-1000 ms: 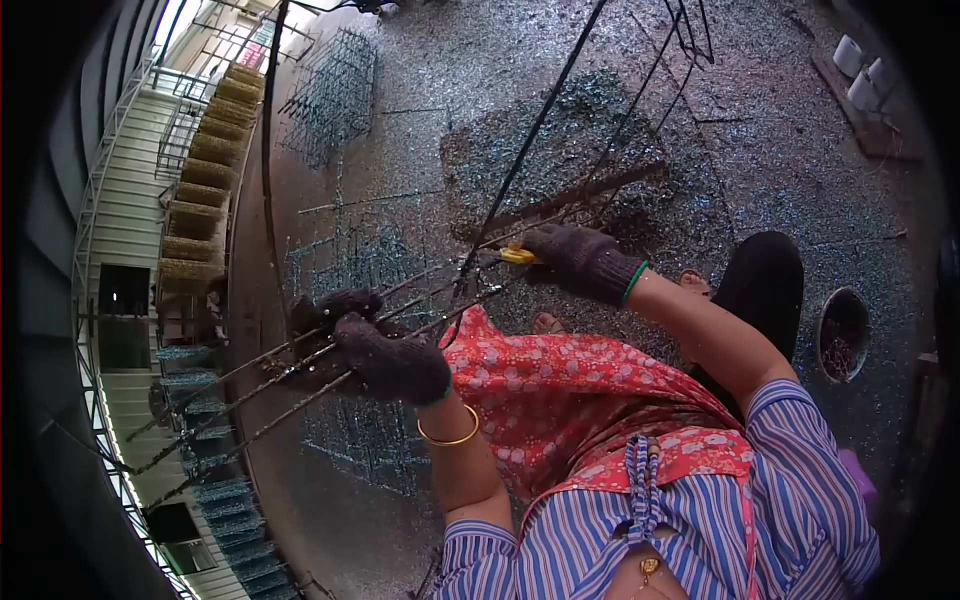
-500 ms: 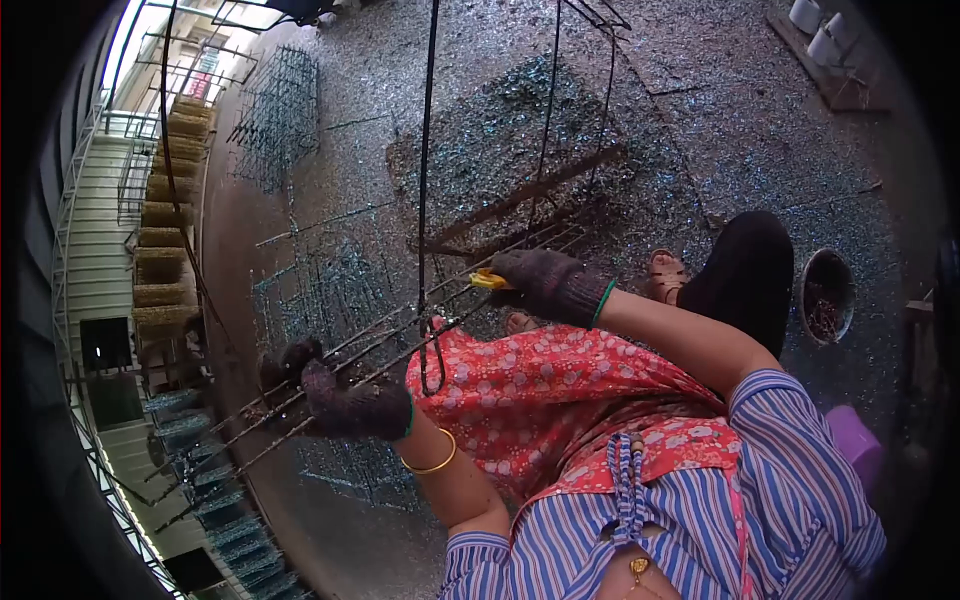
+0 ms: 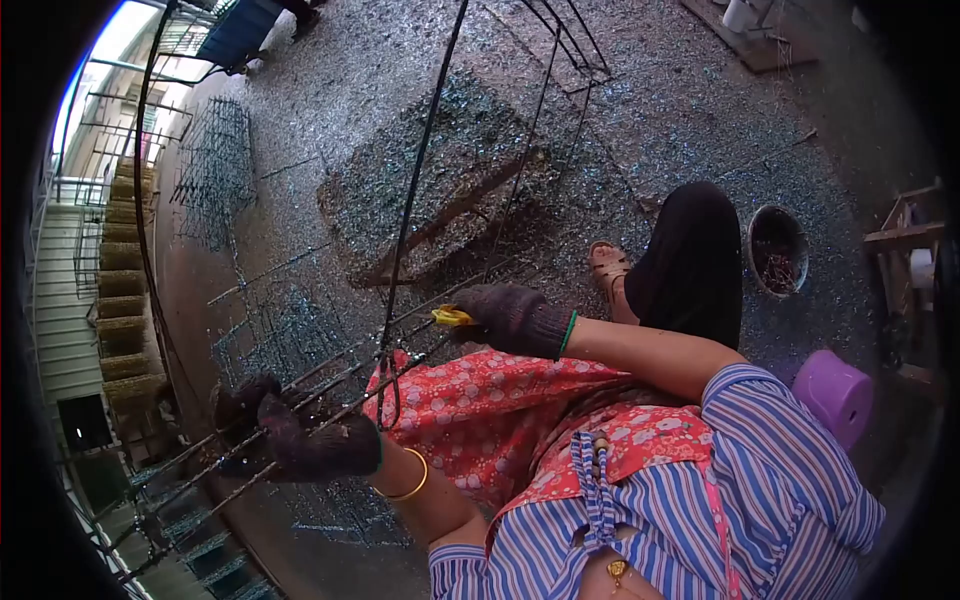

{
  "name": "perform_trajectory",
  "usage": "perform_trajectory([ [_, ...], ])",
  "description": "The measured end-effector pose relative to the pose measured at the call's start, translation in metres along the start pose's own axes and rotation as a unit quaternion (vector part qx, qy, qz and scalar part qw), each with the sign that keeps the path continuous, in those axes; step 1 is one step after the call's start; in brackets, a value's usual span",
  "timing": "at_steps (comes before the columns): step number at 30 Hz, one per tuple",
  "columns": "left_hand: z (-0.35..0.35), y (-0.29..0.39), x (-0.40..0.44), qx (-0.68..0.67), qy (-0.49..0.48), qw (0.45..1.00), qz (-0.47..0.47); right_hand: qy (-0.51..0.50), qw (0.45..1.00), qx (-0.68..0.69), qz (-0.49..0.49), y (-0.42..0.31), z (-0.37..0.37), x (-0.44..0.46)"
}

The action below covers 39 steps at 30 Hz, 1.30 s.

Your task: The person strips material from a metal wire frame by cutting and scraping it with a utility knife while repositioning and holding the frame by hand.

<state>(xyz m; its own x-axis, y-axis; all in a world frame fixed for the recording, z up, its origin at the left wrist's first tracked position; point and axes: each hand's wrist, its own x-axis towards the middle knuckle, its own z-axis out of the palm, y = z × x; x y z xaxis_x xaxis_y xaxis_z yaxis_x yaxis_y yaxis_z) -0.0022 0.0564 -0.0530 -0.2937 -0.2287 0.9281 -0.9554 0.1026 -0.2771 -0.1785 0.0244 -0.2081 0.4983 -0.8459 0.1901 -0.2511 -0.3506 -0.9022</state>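
Both my hands wear dark knitted gloves. My left hand (image 3: 315, 440) is wrapped round a bundle of long thin rods (image 3: 340, 380) coated with glittering bits, at the lower left. My right hand (image 3: 510, 315) is closed on a small yellow-handled tool (image 3: 453, 316) near the other end of the rods. A black wire frame (image 3: 415, 170) rises from the rods close to the tool, with a narrow loop hanging over my red flowered apron (image 3: 530, 400). What the tool's tip touches is too small to tell.
A platform heaped with glittering bits (image 3: 440, 170) lies ahead. Wire racks (image 3: 215, 170) stand at left. To the right are a bowl of reddish pieces (image 3: 777, 255), a purple stool (image 3: 835, 395) and a wooden stand (image 3: 905, 235). A person's feet (image 3: 300, 20) show at the top.
The view has swung to the right. Both hands and the rods have shifted left and down in view, with both grips kept. More of the purple stool shows.
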Motion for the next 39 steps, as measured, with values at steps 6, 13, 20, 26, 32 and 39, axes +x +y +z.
perform_trajectory([
  [6,0.035,0.052,-0.007,-0.201,0.017,0.968,-0.148,0.055,0.996,-0.046,0.049,0.059,-0.010,-0.007],
  [13,0.078,0.073,-0.059,-0.518,-0.146,0.722,-0.434,0.084,0.986,0.008,0.144,0.168,0.012,-0.016],
  [20,0.074,0.051,-0.102,-0.302,-0.214,0.891,-0.264,0.001,0.973,-0.128,0.190,0.114,-0.045,-0.039],
  [26,0.068,0.025,-0.111,-0.177,-0.191,0.957,-0.129,-0.108,0.977,-0.065,0.171,0.060,-0.046,-0.037],
  [32,0.063,0.030,-0.111,-0.188,-0.196,0.960,-0.071,-0.220,0.943,-0.160,0.189,0.074,-0.022,-0.015],
  [39,0.064,0.041,-0.085,-0.295,-0.217,0.863,-0.349,-0.199,0.947,-0.188,0.165,0.081,-0.020,-0.011],
])
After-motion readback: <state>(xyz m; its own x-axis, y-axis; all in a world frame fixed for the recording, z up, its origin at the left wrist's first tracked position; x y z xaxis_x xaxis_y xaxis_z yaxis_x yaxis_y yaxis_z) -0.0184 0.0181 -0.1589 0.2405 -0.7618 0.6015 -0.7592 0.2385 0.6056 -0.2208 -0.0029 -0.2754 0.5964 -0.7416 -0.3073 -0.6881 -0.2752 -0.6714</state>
